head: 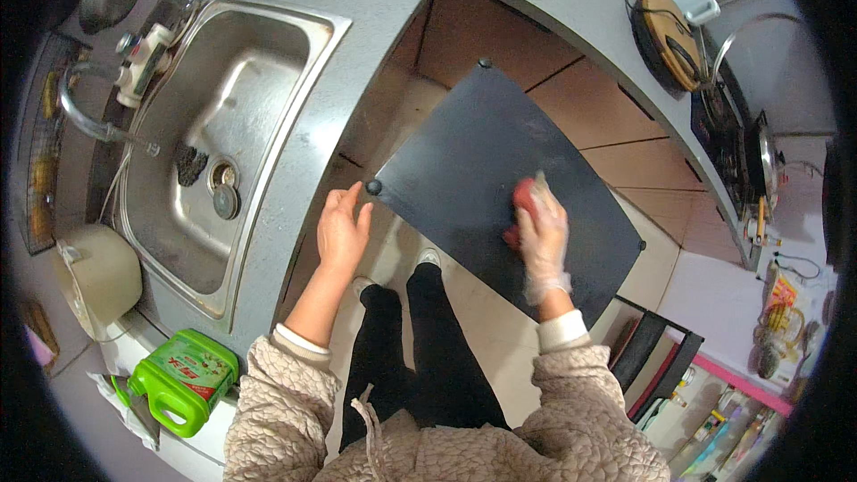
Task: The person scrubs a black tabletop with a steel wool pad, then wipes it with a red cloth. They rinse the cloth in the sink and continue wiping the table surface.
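Note:
A dark, flat rectangular tabletop or panel [462, 147] with round black knobs at its corners stands before me, above the tiled floor. On its right half, my right hand [546, 234], in a clear plastic glove, grips a red cloth or sponge [525, 195] against the surface. My left hand [343, 227] looks bare and has its fingers apart. Its fingertips are right beside the left corner knob [373, 187]; whether they touch it I cannot tell.
To the left, a steel sink [268, 47] with a faucet [87, 110] is set in the grey counter [315, 147]. A green plastic jug [184, 381] sits at lower left. Right of the panel is a black-framed rack [653, 355]. Electric cookware [669, 40] occupies the right counter.

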Demonstrator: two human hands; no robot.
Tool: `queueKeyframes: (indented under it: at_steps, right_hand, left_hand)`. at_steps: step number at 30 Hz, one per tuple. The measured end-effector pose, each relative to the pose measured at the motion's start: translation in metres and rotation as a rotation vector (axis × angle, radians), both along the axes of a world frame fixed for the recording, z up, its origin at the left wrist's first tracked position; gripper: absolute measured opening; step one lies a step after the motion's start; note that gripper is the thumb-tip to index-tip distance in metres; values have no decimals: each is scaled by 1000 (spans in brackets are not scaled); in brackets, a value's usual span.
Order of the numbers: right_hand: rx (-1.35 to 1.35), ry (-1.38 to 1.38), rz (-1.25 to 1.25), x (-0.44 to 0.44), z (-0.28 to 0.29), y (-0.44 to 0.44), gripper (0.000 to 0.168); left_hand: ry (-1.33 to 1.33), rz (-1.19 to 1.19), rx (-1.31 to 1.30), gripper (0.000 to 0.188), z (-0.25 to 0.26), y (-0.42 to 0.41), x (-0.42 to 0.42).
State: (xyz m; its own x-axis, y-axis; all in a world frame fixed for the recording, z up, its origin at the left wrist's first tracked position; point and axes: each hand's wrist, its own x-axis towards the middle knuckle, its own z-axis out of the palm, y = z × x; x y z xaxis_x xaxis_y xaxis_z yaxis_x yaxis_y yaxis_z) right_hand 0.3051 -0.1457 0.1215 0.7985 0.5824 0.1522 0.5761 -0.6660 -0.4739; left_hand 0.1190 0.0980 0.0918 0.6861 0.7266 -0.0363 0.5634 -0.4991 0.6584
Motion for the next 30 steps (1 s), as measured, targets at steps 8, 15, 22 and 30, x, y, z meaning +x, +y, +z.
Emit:
queueKeyframes:
  at_steps: [8,15,22,30]
  right_hand:
    - [-296,-208,242,5,-16,53,39]
    - [-357,-172,-48,44,-13,-46,45]
    - [-3,-171,-7,67,-26,38,45]
    - [-367,-267,91,87,-29,77,45]
  left_hand:
    - [214,-102,184,36,0,1,25]
    - [216,-79,174,28,-2,6,31]
    - [226,-93,219,29,0,7,34]
    - [281,-84,231,28,6,3,38]
